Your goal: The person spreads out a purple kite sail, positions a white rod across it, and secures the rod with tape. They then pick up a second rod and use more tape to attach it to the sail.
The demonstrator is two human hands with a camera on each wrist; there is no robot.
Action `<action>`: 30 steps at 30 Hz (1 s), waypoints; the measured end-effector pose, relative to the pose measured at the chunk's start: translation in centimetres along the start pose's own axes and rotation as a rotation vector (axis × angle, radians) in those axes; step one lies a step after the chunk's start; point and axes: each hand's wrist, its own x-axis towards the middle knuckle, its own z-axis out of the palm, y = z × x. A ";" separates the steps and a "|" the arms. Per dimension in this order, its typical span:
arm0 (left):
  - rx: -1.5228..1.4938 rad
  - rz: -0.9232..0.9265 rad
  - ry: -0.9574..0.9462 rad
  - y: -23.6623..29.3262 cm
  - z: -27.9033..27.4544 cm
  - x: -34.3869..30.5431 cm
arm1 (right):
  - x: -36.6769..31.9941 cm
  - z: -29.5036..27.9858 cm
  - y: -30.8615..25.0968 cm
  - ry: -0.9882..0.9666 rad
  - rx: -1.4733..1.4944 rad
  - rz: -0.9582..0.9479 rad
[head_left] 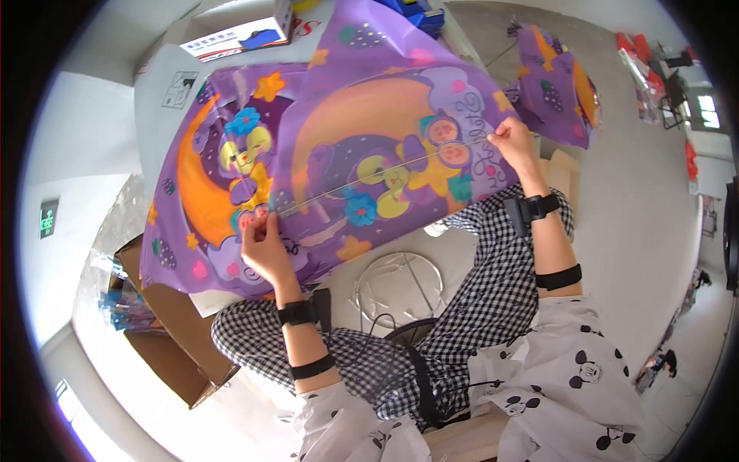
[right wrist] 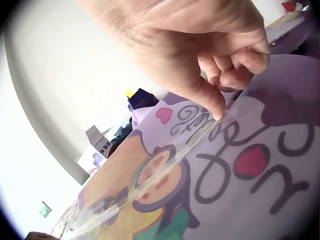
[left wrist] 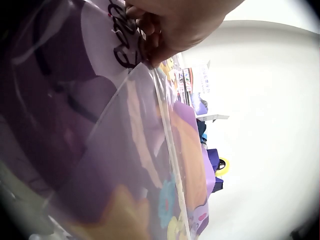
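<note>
A purple plastic sheet [head_left: 369, 108] printed with a moon, bears and stars spreads over the work surface in front of me. Across it runs the pale edge of a clear plastic film [head_left: 369, 173], stretched straight between both hands. My left hand [head_left: 265, 250] pinches the film's near-left end between thumb and fingers; in the left wrist view the film [left wrist: 167, 130] slants down from those fingertips. Farther right, my right hand [head_left: 514, 146] pinches the other end beside the printed lettering. The right wrist view has its thumb and index at the end of the shiny film [right wrist: 185, 150].
A white box [head_left: 239, 35] and a blue object [head_left: 419, 15] stand behind the sheet. An open cardboard box [head_left: 173, 331] is at lower left. Another purple printed piece [head_left: 550, 88] hangs at right. A round wire-framed stool [head_left: 400, 285] stands below, between the person's legs.
</note>
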 end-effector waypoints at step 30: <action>0.040 -0.041 -0.024 1.5 -0.2 -0.4 | -14.1 10.5 -17.4 -0.279 1.588 0.234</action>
